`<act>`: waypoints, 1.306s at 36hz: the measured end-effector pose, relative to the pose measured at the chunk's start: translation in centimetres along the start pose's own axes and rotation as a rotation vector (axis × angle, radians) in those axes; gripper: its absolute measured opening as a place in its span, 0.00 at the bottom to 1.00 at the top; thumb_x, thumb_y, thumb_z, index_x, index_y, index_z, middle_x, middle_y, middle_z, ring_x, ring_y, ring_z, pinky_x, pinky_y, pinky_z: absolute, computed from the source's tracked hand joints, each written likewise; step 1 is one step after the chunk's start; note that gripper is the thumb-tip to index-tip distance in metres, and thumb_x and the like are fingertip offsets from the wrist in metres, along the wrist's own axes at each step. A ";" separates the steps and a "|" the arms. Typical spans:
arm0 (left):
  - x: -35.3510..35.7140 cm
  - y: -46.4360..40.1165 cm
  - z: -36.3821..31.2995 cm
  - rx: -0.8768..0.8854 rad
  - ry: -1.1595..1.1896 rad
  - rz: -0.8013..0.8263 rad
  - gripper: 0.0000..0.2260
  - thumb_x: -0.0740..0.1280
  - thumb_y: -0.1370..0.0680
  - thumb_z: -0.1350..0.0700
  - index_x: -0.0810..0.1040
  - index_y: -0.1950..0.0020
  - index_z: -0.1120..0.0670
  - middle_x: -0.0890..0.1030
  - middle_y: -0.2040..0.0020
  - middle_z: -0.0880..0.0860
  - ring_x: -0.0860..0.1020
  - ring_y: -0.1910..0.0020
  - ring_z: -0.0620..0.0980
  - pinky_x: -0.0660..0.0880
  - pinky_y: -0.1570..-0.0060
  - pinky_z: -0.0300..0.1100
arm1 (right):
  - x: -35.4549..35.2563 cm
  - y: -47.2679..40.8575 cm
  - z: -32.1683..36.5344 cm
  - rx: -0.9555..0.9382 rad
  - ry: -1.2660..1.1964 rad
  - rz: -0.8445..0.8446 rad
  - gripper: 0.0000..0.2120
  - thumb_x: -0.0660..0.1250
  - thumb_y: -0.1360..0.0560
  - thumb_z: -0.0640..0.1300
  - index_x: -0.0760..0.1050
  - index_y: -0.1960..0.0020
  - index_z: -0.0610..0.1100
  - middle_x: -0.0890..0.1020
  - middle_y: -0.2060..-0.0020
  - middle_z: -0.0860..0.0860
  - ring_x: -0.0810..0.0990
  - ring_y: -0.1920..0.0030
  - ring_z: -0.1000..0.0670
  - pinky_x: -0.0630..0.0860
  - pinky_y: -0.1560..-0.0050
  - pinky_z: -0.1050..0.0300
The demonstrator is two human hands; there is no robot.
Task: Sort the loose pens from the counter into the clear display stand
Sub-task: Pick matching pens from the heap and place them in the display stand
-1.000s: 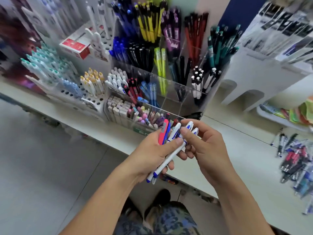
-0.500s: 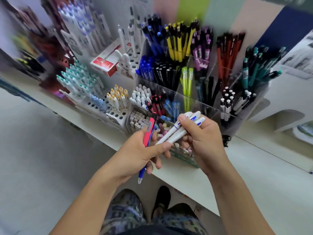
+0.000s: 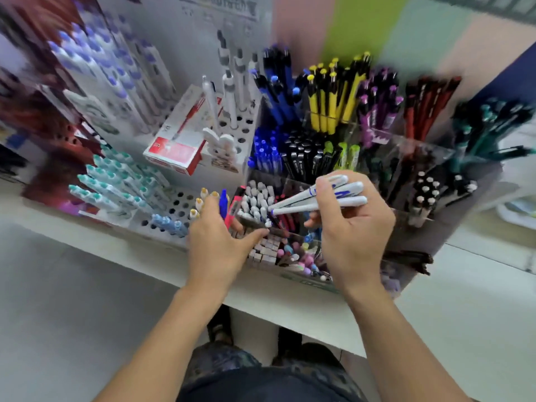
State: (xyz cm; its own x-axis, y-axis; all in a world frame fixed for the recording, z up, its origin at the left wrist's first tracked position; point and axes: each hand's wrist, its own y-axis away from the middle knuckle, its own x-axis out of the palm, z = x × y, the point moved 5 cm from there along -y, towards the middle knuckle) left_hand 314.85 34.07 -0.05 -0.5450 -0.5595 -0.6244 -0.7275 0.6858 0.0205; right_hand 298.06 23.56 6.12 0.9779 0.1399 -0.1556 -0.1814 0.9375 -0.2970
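My right hand (image 3: 352,233) grips three white pens with blue print (image 3: 327,195), tips pointing left and down over a compartment of white-capped pens (image 3: 256,200) in the clear display stand (image 3: 412,158). My left hand (image 3: 216,245) holds a red pen (image 3: 233,206) and a blue pen (image 3: 222,203) upright between its fingers, its thumb reaching toward the stand's front row. The stand's tiers hold blue, black, yellow, purple, red and teal pens.
A white perforated rack (image 3: 179,204) with teal and yellow-capped pens stands left of the stand. A red and white box (image 3: 177,143) lies behind it. The white counter (image 3: 464,309) stretches to the right. Erasers and pastel items (image 3: 278,250) fill the stand's front tray.
My right hand pulled the white pens away from my left hand and carried them over the stand. My left hand moved up to the stand's left edge. The view shifted left.
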 end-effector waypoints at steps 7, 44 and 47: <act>0.7 -0.4 -0.8 0.145 -0.071 0.008 0.30 0.83 0.35 0.46 0.65 0.51 0.54 0.67 0.65 0.40 0.71 0.68 0.51 0.64 0.69 0.44 | 3.8 1.5 -1.4 -0.235 0.350 0.094 0.04 0.71 0.22 0.39 0.82 0.53 0.38 0.84 0.58 0.49 0.82 0.56 0.52 0.78 0.54 0.57; -0.1 -0.5 -0.4 0.098 0.212 0.234 0.12 0.72 0.25 0.66 0.71 0.52 0.55 0.78 0.61 0.46 0.73 0.70 0.41 0.70 0.68 0.29 | 6.6 5.0 -4.8 -0.407 1.035 0.501 0.28 0.59 0.17 0.53 0.60 0.19 0.44 0.64 0.21 0.49 0.62 0.22 0.44 0.63 0.25 0.44; -0.3 -0.6 -0.2 0.056 0.276 0.308 0.11 0.71 0.25 0.66 0.72 0.51 0.54 0.80 0.60 0.47 0.71 0.72 0.42 0.71 0.68 0.32 | 6.6 5.1 -4.8 -0.401 1.072 0.542 0.32 0.60 0.17 0.53 0.56 0.18 0.43 0.60 0.19 0.47 0.59 0.20 0.43 0.60 0.23 0.42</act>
State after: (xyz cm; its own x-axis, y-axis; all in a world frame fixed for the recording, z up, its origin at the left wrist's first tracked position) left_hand 315.34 33.72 0.24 -0.8304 -0.4225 -0.3633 -0.4932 0.8606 0.1266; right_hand 303.09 27.77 -0.98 0.2271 -0.0293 -0.9734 -0.7335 0.6524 -0.1907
